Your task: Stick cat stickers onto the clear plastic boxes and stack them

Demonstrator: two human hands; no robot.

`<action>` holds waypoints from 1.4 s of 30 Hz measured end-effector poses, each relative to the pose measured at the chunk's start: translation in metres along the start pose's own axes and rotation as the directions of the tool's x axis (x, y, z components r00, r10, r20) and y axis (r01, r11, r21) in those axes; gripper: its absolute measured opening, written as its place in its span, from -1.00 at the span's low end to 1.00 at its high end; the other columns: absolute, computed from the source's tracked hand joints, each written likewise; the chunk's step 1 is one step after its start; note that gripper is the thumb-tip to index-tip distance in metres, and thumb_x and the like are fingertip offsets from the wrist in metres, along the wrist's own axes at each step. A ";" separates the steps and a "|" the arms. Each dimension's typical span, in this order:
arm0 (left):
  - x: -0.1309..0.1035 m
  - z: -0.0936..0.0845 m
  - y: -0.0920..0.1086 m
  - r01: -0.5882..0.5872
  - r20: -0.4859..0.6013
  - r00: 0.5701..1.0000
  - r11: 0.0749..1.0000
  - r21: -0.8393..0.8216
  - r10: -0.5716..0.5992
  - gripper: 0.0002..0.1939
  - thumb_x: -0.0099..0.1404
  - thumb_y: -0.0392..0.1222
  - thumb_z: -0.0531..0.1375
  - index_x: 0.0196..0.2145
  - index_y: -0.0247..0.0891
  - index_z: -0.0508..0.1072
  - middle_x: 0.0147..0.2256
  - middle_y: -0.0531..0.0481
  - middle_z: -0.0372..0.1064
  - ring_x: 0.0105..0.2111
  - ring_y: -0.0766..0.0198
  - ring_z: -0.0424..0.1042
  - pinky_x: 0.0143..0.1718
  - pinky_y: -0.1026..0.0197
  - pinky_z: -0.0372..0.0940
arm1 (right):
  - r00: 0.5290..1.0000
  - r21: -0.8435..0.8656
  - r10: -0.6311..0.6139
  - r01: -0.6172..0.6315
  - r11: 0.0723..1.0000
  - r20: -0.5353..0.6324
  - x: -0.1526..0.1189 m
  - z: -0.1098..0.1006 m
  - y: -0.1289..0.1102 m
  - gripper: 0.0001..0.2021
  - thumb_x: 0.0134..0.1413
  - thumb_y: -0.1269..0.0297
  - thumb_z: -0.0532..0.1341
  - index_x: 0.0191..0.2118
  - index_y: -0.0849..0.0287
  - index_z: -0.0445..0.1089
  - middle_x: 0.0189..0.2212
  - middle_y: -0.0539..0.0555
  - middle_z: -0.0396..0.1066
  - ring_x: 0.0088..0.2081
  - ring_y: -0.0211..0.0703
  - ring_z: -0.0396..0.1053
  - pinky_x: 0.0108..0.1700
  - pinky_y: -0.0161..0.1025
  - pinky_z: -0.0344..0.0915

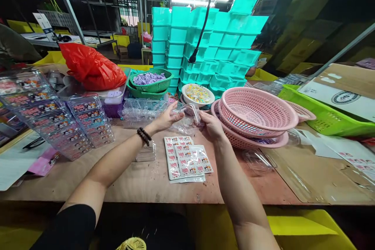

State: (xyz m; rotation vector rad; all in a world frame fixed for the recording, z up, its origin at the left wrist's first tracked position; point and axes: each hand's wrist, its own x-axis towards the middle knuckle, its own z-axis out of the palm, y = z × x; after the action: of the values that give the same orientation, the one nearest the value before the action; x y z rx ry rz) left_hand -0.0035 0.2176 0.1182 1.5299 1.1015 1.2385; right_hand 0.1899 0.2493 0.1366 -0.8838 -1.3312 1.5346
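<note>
My right hand (212, 125) is closed on the edge of a clear plastic box (193, 112) above the table. My left hand (167, 118), wearing a dark bead bracelet on its wrist, is stretched out with fingers apart just left of that box. Whether its fingertips touch the box I cannot tell. Below the hands lie stacked sticker sheets (191, 160) with cartoon cats and pink lettering. Beneath my left wrist stands a small clear plastic case (146, 152). More clear plastic boxes (137, 111) lie behind my left hand.
Pink baskets (258, 111) are stacked at right, beside a white bowl (197, 94) of small colourful pieces. A green basket (150, 82) holds purple packets. Filled clear boxes (58, 125) stand at left near a red bag (93, 66). Teal bins (205, 43) rise behind; a black plug (192, 56) hangs down.
</note>
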 end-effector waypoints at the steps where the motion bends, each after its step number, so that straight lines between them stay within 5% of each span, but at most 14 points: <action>1: -0.012 0.006 0.003 0.091 -0.024 0.995 0.984 -0.150 -0.096 0.04 0.14 0.28 0.32 0.38 -0.21 -0.03 0.34 -0.43 0.04 0.28 -0.16 0.22 0.23 -0.17 0.18 | 0.999 0.014 -0.043 0.043 0.999 0.011 -0.007 0.010 0.007 -0.62 0.05 -0.07 0.30 -0.51 0.10 0.25 -0.56 -0.02 0.31 -0.49 -0.21 0.30 -0.26 -0.16 0.44; 4: -0.045 0.011 0.006 0.197 -0.148 0.955 0.921 -0.336 -0.259 -0.03 0.10 0.23 0.37 0.29 -0.23 0.06 0.20 -0.38 0.27 0.07 -0.01 0.45 0.08 -0.08 0.34 | 0.989 -0.007 -0.116 0.118 0.993 0.090 -0.025 0.039 0.022 -0.54 -0.02 -0.25 0.28 -0.47 0.10 0.31 -0.46 0.02 0.40 -0.34 -0.11 0.39 -0.14 -0.10 0.42; 6: -0.064 0.001 0.005 0.191 -0.250 0.928 0.929 -0.317 -0.276 -0.11 0.02 0.13 0.45 0.17 -0.27 0.19 0.11 -0.32 0.34 -0.03 0.09 0.48 0.05 -0.05 0.35 | 0.971 -0.235 -0.167 0.205 0.950 0.171 -0.036 0.048 0.021 -0.54 -0.02 -0.24 0.28 -0.38 0.12 0.41 -0.38 0.08 0.46 -0.27 -0.02 0.42 -0.07 0.00 0.40; 8: -0.081 -0.018 0.007 0.191 -0.302 0.919 0.958 -0.216 -0.251 -0.15 -0.13 -0.01 0.54 0.05 -0.28 0.30 0.03 -0.25 0.38 -0.10 0.13 0.47 0.06 -0.06 0.34 | 0.923 -0.524 -0.318 0.385 0.760 0.218 -0.043 0.050 0.012 -0.53 -0.04 -0.15 0.34 -0.16 0.14 0.48 -0.16 0.19 0.48 -0.10 0.11 0.42 0.05 0.12 0.35; 10: -0.096 -0.040 0.011 0.190 -0.253 0.950 0.982 -0.008 -0.185 -0.20 -0.21 -0.11 0.56 -0.01 -0.27 0.38 -0.03 -0.19 0.42 -0.16 0.15 0.46 0.05 -0.07 0.34 | 0.837 -0.654 -0.438 0.535 0.535 0.327 -0.047 0.051 0.003 -0.32 -0.10 -0.05 0.42 0.14 0.10 0.36 0.12 0.27 0.35 0.11 0.22 0.32 0.16 0.18 0.27; 12: -0.110 -0.059 0.016 0.129 -0.123 0.987 0.970 0.208 -0.104 -0.22 -0.17 -0.09 0.54 0.01 -0.26 0.40 -0.05 -0.17 0.44 -0.17 0.14 0.46 0.04 -0.07 0.36 | 0.782 -0.641 -0.368 0.623 0.449 0.503 -0.045 0.057 0.002 -0.18 -0.13 -0.01 0.44 0.28 0.05 0.23 0.21 0.26 0.27 0.19 0.22 0.26 0.20 0.17 0.25; 14: -0.123 -0.074 0.014 0.046 -0.050 0.998 0.954 0.296 -0.033 -0.07 -0.11 -0.06 0.51 0.19 -0.23 0.28 0.01 -0.21 0.42 -0.06 0.06 0.46 0.10 -0.11 0.32 | 0.768 -0.616 -0.229 0.624 0.482 0.598 -0.041 0.068 0.013 -0.23 -0.09 0.01 0.43 0.25 0.05 0.25 0.12 0.23 0.36 0.14 0.17 0.33 0.18 0.15 0.28; 18: -0.151 -0.094 -0.018 0.107 -0.116 0.991 0.945 0.310 -0.074 0.38 -0.18 -0.02 0.55 0.42 -0.15 -0.16 0.33 -0.38 0.07 0.30 -0.17 0.15 0.31 -0.22 0.04 | 0.869 -0.619 -0.138 0.441 0.650 0.475 -0.031 0.087 0.052 -0.30 -0.08 0.02 0.44 0.18 0.10 0.29 0.07 0.22 0.40 0.08 0.12 0.38 0.14 0.09 0.31; 21: -0.169 -0.096 -0.057 0.243 -0.164 0.964 0.939 0.245 -0.207 0.40 -0.21 -0.02 0.56 0.43 -0.19 -0.14 0.38 -0.41 -0.05 0.36 -0.20 0.04 0.35 -0.21 -0.04 | 0.890 -0.619 -0.084 0.377 0.689 0.448 -0.027 0.093 0.075 -0.28 -0.10 0.02 0.45 0.18 0.12 0.28 0.11 0.23 0.38 0.09 0.12 0.37 0.15 0.09 0.29; 26: -0.177 -0.086 -0.097 0.181 -0.186 0.969 0.980 0.087 -0.162 0.27 -0.09 -0.05 0.53 0.42 -0.18 -0.09 0.33 -0.36 0.10 0.35 -0.09 0.08 0.36 -0.13 -0.03 | 0.831 -0.632 -0.064 0.468 0.617 0.553 -0.021 0.099 0.089 -0.28 -0.12 0.10 0.47 0.19 0.10 0.29 0.08 0.21 0.39 0.11 0.12 0.34 0.19 0.09 0.23; 32: -0.173 -0.083 -0.106 0.159 -0.173 0.971 0.986 -0.059 -0.167 0.26 -0.06 -0.05 0.52 0.43 -0.18 -0.10 0.26 -0.36 0.22 0.28 -0.10 0.22 0.29 -0.15 0.11 | 0.795 -0.649 -0.016 0.508 0.566 0.607 -0.014 0.099 0.102 -0.26 -0.12 0.16 0.48 0.21 0.13 0.28 0.09 0.24 0.39 0.11 0.14 0.33 0.17 0.12 0.24; 42: -0.174 -0.080 -0.103 0.155 -0.165 0.974 0.988 -0.007 -0.154 0.08 -0.03 0.02 0.48 0.35 -0.26 0.11 0.31 -0.37 0.14 0.31 -0.08 0.18 0.35 -0.11 0.01 | 0.782 -0.655 -0.009 0.528 0.541 0.623 -0.021 0.100 0.103 -0.17 -0.12 0.03 0.46 0.27 0.14 0.21 0.13 0.30 0.32 0.15 0.19 0.31 0.18 0.16 0.24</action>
State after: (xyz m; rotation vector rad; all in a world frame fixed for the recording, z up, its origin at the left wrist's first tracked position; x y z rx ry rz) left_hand -0.1148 0.0818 -0.0099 1.3368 1.3074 1.2716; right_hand 0.0878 0.1922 0.0506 -0.6658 -2.6111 0.8641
